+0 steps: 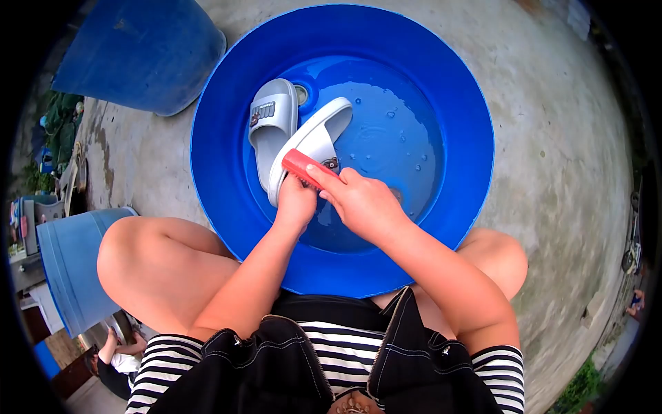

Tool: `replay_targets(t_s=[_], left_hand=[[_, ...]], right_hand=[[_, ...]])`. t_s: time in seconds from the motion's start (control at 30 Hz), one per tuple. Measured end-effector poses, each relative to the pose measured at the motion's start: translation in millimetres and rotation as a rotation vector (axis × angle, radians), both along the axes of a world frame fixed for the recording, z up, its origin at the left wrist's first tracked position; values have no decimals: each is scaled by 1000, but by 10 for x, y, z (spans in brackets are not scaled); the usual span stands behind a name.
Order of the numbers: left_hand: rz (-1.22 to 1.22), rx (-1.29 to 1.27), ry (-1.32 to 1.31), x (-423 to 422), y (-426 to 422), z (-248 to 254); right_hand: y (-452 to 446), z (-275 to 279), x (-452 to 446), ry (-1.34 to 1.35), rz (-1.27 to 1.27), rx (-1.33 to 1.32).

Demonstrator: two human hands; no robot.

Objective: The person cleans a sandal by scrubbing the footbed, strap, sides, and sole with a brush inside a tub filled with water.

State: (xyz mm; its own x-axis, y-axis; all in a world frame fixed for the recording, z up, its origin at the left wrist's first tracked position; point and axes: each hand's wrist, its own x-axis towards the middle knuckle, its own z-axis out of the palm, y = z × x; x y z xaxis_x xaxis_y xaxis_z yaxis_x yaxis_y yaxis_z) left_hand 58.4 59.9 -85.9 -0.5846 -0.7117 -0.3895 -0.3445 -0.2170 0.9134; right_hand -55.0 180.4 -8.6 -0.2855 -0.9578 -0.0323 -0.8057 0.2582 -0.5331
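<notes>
The right hand (367, 205) grips a red brush (299, 163) over a white slipper (308, 138), which the left hand (297, 205) holds near its heel inside a blue tub (458, 103); another slipper (265, 141) lies just beside it.

Outdoor yard, concrete ground (552, 159), green plants (581, 388)

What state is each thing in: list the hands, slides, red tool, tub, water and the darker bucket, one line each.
Left hand: closed on the nearer slide
Right hand: closed on the red tool
Nearer slide: tilted, held
Other slide: in the tub, not held
Red tool: against the nearer slide
Tub: open, holding water
Water: shallow, some bubbles
Darker bucket: outside the tub, inside hidden
</notes>
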Motion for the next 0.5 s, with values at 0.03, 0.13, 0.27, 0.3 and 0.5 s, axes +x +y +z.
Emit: replay_targets(t_s=[0.03, 0.13, 0.27, 0.3, 0.5], left_hand=[[11, 98, 72, 17, -19, -24], [18, -48, -14, -34, 54, 58], [-2, -26, -73, -39, 43, 65], [-1, -26, -73, -34, 20, 69], [22, -33, -30, -37, 35, 70]], right_hand=[[3, -37, -16, -7, 0, 3], [-29, -88, -313, 61, -168, 6], [-31, -112, -310, 63, -155, -16], [-14, -99, -168, 35, -86, -53], [-22, -110, -338, 79, -191, 9]])
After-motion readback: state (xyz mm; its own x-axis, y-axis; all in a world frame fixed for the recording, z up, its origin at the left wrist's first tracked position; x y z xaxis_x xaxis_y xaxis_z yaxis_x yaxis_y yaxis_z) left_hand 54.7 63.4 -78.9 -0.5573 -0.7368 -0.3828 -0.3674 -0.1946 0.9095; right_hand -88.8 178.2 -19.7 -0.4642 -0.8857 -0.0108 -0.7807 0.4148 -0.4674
